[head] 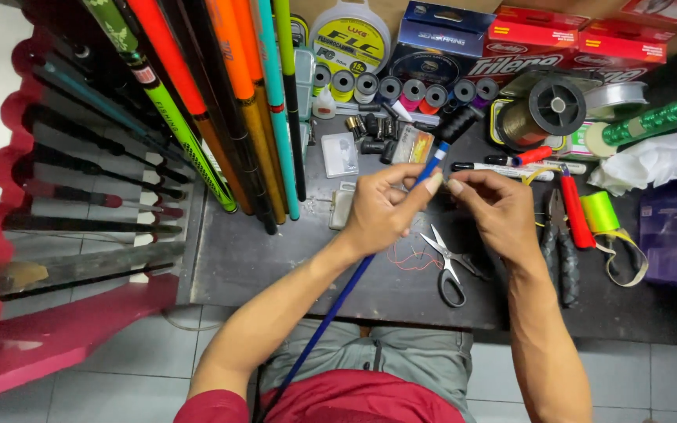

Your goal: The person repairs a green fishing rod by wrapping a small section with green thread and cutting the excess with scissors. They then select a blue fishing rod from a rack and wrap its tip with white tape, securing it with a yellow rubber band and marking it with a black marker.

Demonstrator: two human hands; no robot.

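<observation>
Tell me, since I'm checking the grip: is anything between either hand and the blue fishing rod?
Nothing visible. The left hand pinches the blue fishing rod directly, and the right hand meets it at the fingertips, above the scissors on the table.

The tabletop point(276, 266) carries one pair of scissors point(450, 265), one pair of pliers point(559, 247), two markers point(503, 168) and three red boxes point(538, 31).

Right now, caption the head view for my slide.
Both hands, left and right, grip a blue fishing rod above scissors on a dark workbench.
</observation>
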